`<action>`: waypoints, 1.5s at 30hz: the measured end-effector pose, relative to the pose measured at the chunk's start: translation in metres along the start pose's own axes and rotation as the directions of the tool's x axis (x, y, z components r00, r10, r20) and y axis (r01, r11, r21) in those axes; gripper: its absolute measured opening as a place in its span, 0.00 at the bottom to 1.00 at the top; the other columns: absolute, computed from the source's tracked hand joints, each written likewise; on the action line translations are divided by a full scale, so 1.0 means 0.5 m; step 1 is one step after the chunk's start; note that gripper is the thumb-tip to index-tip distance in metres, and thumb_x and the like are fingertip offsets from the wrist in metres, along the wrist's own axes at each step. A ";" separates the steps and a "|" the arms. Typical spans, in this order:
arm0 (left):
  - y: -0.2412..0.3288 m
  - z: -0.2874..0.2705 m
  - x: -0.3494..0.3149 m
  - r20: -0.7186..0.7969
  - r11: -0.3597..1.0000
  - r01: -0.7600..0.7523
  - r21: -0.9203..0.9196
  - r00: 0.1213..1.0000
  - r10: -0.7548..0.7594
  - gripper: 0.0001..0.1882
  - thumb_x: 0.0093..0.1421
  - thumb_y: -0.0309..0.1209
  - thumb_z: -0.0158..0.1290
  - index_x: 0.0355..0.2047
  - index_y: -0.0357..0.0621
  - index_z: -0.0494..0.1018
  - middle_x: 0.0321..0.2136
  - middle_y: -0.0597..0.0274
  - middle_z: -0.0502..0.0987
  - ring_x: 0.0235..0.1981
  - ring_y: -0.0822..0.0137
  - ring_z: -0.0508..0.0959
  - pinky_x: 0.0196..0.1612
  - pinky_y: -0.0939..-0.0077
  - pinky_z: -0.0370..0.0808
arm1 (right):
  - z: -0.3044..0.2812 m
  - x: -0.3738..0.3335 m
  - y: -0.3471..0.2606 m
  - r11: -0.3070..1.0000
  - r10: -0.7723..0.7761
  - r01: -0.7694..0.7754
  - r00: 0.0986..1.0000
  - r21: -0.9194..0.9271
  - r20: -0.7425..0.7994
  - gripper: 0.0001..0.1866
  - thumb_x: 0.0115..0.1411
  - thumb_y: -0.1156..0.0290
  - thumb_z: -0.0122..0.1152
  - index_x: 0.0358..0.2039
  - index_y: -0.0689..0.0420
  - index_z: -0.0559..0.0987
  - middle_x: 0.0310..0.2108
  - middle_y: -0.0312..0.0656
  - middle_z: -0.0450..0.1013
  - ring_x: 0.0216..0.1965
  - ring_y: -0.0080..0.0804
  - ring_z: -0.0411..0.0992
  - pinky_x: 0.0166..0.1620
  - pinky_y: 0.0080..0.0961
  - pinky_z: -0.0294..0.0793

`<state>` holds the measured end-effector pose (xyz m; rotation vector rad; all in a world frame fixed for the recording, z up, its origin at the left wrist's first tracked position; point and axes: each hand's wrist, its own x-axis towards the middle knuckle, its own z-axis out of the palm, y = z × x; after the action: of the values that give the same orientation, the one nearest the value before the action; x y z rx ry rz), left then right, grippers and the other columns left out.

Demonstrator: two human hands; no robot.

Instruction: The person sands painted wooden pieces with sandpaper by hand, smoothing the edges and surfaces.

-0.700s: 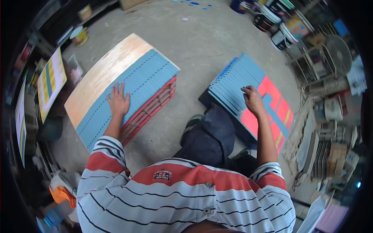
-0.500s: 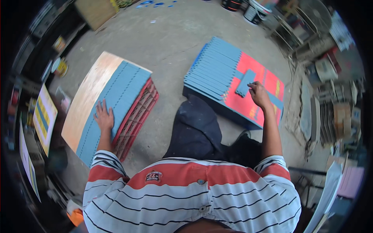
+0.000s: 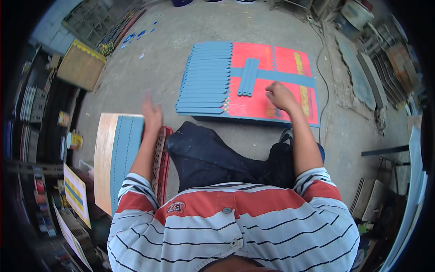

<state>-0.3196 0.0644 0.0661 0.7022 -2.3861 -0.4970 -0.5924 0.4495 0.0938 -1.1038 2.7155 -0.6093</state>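
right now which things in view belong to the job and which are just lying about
Seemingly in use:
- blue strips in a row
- three blue strips with end holes
- red-topped board beneath
- pale wooden board with blue band
- red plastic crate

Apparently lying about:
- white-and-yellow bucket
- brown board, yellow edge
- small white scrap

A: Wearer's kit?
B: Shirt (image 3: 204, 231): white, thin dark wavy stripes, wide red band (image 3: 263, 204) across chest.
A: Closures, markings?
B: Round buttons (image 3: 234, 242) down the front. Small printed badge (image 3: 176, 207), left chest.
A: Sleeves (image 3: 322, 191)?
B: Short, red-banded, dark-and-white striped cuffs (image 3: 133, 182).
A: Below?
B: Dark navy trousers (image 3: 213, 156), pale specks on fabric. One shoe (image 3: 286, 136), partly visible.
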 end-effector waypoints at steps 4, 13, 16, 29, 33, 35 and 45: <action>0.213 0.162 0.083 0.418 0.957 -0.224 -0.182 0.864 0.282 0.30 0.58 0.30 0.49 0.62 0.43 0.60 0.63 0.42 0.57 0.64 0.45 0.59 0.65 0.61 0.56 | -0.001 0.000 -0.077 0.995 -0.034 0.032 0.999 0.099 0.014 0.12 0.56 0.69 0.55 0.39 0.59 0.81 0.46 0.53 0.72 0.48 0.51 0.72 0.50 0.42 0.72; 0.451 0.452 0.006 0.685 0.969 -0.193 0.155 0.728 0.035 0.45 0.54 0.49 0.54 0.68 0.60 0.45 0.68 0.46 0.44 0.67 0.40 0.49 0.60 0.37 0.57 | -0.095 -0.051 -0.098 0.990 -0.051 0.056 0.998 0.131 -0.043 0.15 0.59 0.66 0.54 0.40 0.66 0.78 0.44 0.55 0.72 0.47 0.52 0.72 0.50 0.43 0.71; 0.507 0.444 -0.013 0.659 0.945 -0.196 0.260 0.751 -0.026 0.44 0.54 0.53 0.53 0.68 0.63 0.47 0.69 0.49 0.41 0.66 0.41 0.49 0.57 0.37 0.60 | -0.109 -0.068 -0.088 0.971 -0.130 0.141 0.989 0.192 -0.066 0.17 0.59 0.67 0.53 0.41 0.69 0.75 0.43 0.58 0.72 0.46 0.54 0.73 0.48 0.44 0.72; 0.246 0.606 0.074 0.460 0.832 -0.516 0.204 0.801 0.383 0.38 0.55 0.49 0.54 0.62 0.47 0.58 0.59 0.42 0.62 0.51 0.43 0.69 0.51 0.55 0.69 | -0.070 -0.062 -0.103 0.950 -0.216 0.253 0.956 0.182 -0.200 0.16 0.59 0.69 0.52 0.43 0.68 0.74 0.43 0.57 0.71 0.43 0.51 0.74 0.43 0.43 0.74; 0.350 0.538 0.052 0.468 0.898 -0.439 0.038 0.802 0.372 0.21 0.58 0.40 0.51 0.48 0.43 0.64 0.41 0.50 0.73 0.44 0.54 0.73 0.47 0.63 0.71 | -0.082 -0.068 -0.094 0.956 -0.157 0.185 0.979 0.227 -0.133 0.16 0.55 0.72 0.54 0.42 0.69 0.74 0.41 0.57 0.73 0.43 0.51 0.74 0.43 0.42 0.75; 0.341 0.529 0.045 0.483 0.876 -0.482 -0.016 0.763 0.429 0.06 0.62 0.31 0.48 0.37 0.43 0.69 0.34 0.59 0.72 0.42 0.63 0.73 0.46 0.68 0.71 | -0.081 -0.064 -0.107 0.956 -0.162 0.187 0.979 0.227 -0.125 0.15 0.55 0.73 0.55 0.40 0.69 0.74 0.40 0.57 0.73 0.42 0.51 0.75 0.43 0.42 0.75; 0.358 0.496 0.054 0.518 0.965 0.033 -0.260 0.848 0.111 0.07 0.60 0.32 0.50 0.35 0.41 0.70 0.32 0.58 0.75 0.37 0.65 0.77 0.40 0.70 0.74 | -0.051 -0.041 -0.114 0.959 -0.130 0.147 0.988 0.243 -0.083 0.11 0.53 0.72 0.57 0.35 0.65 0.79 0.41 0.56 0.72 0.42 0.53 0.74 0.43 0.43 0.74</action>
<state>-0.5601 0.2344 -0.0205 0.4293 -2.7534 -1.0847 -0.5487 0.4348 0.1404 -1.2332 2.5378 -0.9947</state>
